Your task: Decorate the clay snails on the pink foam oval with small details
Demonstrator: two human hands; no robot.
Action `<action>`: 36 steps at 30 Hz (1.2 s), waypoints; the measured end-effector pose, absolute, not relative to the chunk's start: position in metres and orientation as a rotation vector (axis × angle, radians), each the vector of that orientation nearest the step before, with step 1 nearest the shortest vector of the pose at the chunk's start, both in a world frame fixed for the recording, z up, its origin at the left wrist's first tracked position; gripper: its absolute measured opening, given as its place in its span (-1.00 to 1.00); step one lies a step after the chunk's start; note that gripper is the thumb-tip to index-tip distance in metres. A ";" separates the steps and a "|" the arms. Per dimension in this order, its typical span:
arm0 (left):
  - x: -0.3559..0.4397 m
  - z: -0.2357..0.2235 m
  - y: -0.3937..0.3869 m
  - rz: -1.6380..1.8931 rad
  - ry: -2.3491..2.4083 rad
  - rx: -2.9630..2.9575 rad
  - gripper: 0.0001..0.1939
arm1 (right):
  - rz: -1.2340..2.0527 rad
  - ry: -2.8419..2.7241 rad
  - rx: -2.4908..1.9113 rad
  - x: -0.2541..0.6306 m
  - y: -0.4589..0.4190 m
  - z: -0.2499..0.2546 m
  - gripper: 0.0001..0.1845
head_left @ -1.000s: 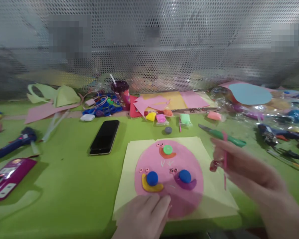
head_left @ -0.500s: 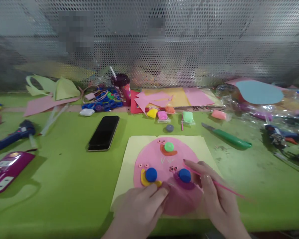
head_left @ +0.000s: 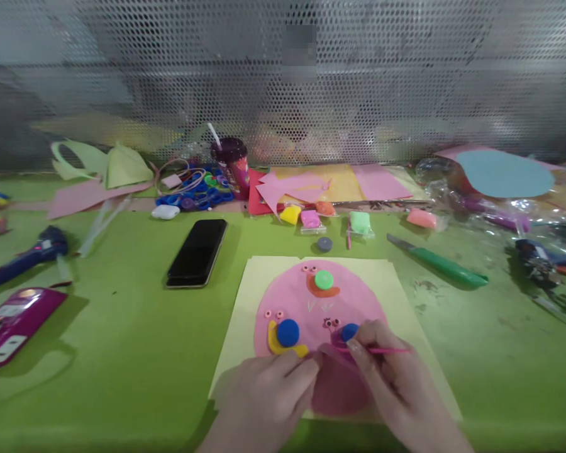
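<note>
My right hand [head_left: 391,371] grips a thin pink stick [head_left: 395,350], whose tip points left, low over the pink paper circle [head_left: 295,289]. My left hand [head_left: 273,387] rests on the circle's lower left, fingertips pinched together; whatever they hold is hidden. The circle lies on a pale yellow sheet [head_left: 239,333]. On it are three clay snails with bottle-cap shells: a yellow snail [head_left: 273,340] with a blue cap [head_left: 287,333], an orange snail [head_left: 330,292] with a green cap [head_left: 324,280], and a purple snail [head_left: 337,340], partly covered by my right hand.
A black phone [head_left: 198,251] lies left of the sheet. Right of it is a green-handled craft knife [head_left: 446,266]. Behind are a grey cap [head_left: 324,244], bagged clay [head_left: 360,223] and a dark cup [head_left: 233,167]. Glue guns [head_left: 33,250] lie at both sides; perforated metal stands behind.
My right hand has come left and down from beside the sheet to the purple snail, turning the pink stick from upright to level. My left hand stays nearly in place.
</note>
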State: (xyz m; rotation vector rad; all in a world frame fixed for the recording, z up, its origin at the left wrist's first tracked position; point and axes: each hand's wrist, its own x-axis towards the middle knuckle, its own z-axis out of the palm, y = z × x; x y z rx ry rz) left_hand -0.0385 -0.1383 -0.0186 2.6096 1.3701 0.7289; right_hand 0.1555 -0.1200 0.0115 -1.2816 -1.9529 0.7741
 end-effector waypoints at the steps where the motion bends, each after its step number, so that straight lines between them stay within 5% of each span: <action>1: -0.038 -0.019 -0.139 0.742 1.375 2.608 -0.75 | 0.773 -1.963 -1.292 0.156 -0.120 0.011 -0.77; 24: -0.037 -0.013 -0.140 0.764 1.400 2.586 -0.74 | 0.826 -1.966 -1.197 0.155 -0.123 0.009 -0.80; 36: -0.036 -0.015 -0.141 0.822 1.396 2.590 -0.72 | 0.544 -1.984 -1.086 0.151 -0.136 0.003 -0.87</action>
